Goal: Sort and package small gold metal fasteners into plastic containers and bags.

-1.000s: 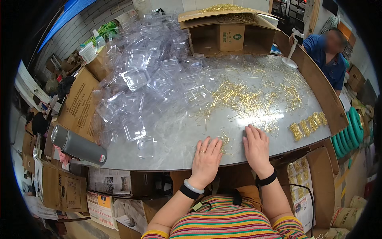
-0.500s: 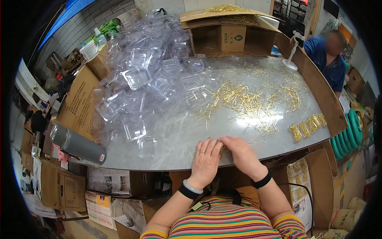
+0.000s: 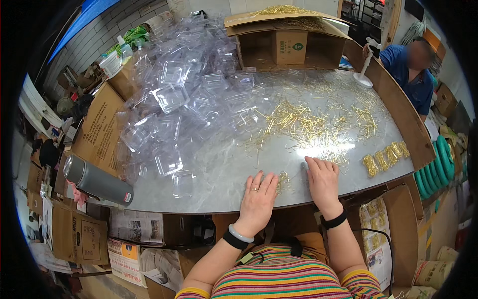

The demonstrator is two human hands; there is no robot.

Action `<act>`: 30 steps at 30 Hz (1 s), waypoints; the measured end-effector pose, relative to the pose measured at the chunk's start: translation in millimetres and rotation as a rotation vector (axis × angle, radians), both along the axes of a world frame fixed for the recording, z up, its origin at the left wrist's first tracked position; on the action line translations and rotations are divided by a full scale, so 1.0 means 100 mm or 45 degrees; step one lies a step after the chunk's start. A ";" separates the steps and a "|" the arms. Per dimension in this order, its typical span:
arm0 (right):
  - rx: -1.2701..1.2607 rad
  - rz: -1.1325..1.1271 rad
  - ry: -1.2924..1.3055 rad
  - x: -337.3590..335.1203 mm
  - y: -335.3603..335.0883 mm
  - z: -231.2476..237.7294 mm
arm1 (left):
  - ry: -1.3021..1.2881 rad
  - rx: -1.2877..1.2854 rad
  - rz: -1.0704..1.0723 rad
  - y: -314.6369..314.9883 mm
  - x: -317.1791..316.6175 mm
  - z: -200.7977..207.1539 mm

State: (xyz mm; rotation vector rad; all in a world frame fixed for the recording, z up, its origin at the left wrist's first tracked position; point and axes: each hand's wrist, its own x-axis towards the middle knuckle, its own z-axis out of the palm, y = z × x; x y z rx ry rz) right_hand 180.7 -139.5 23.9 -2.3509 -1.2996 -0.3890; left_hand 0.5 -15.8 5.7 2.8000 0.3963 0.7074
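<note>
My left hand (image 3: 258, 198) lies palm down near the table's front edge, its fingers stretched out, a ring on one of them. Beside its fingertips is a small cluster of thin gold wire hooks (image 3: 284, 184). To the right of that cluster, my right hand (image 3: 323, 185) rests open, fingertips reaching the loose hooks at the near side of the heap. The large loose heap of gold wire hooks (image 3: 298, 122) spreads over the middle and right of the grey table (image 3: 219, 167). Several sorted bundles of gold hooks (image 3: 386, 158) sit in a row at the right edge.
A big pile of clear plastic clamshell packs (image 3: 174, 94) covers the table's left. A grey thermos bottle (image 3: 97, 179) stands at the left edge. Cardboard boxes (image 3: 291, 47) are at the back, with a white stand (image 3: 363, 78) right. A person in blue (image 3: 408, 74) is beyond the cardboard wall.
My right hand has moved right and away from my left hand, uncovering the small cluster of hooks. My left hand has barely moved.
</note>
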 end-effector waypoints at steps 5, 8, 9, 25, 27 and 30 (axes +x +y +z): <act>-0.026 0.253 0.025 0.00 0.03 0.10 | -0.010 -0.016 0.017 -0.03 0.02 0.00; 0.185 0.466 -0.017 -0.12 0.04 0.06 | -0.014 -0.045 0.025 -0.02 0.02 -0.01; 0.266 0.387 -0.016 -0.18 0.01 0.10 | -0.012 -0.048 0.023 -0.02 0.02 -0.01; 0.042 0.400 0.073 -0.27 -0.11 -0.07 | -0.026 -0.087 0.065 -0.04 0.03 0.01; 0.060 0.426 0.125 -0.30 -0.13 -0.08 | -0.033 -0.048 0.084 -0.04 0.05 -0.01; 0.050 0.402 0.167 -0.34 -0.23 -0.07 | -0.030 -0.040 0.099 -0.05 0.06 -0.03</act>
